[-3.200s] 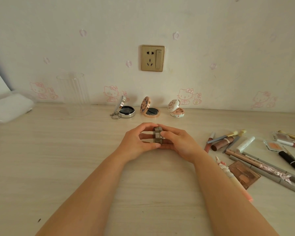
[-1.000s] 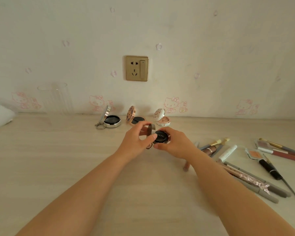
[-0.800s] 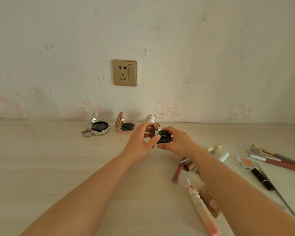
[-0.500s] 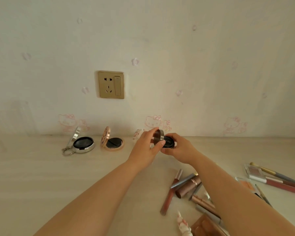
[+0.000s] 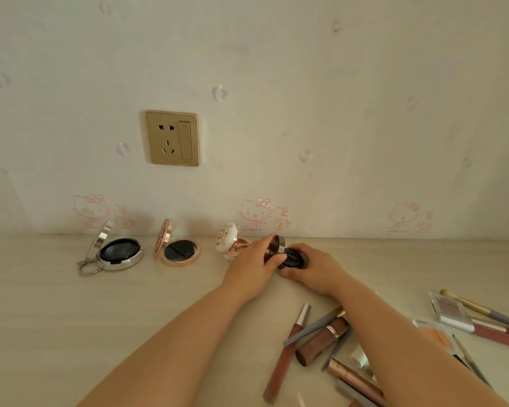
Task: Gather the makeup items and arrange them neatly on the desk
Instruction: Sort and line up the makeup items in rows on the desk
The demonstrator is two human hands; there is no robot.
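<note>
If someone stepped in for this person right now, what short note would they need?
Left hand pinches the lid of the dark compact; right hand grips its base, low at the wall end of the desk.
Done: silver compact, rose-gold compact and white compact stand open in a row.
Left: set this one beside them, then sort the lip glosses and brushes at right.

Pale matt wood-grain surface, shiny chrome-metal round compact, glossy rose-gold round compact, brushed gold metallic wall socket plate.
</note>
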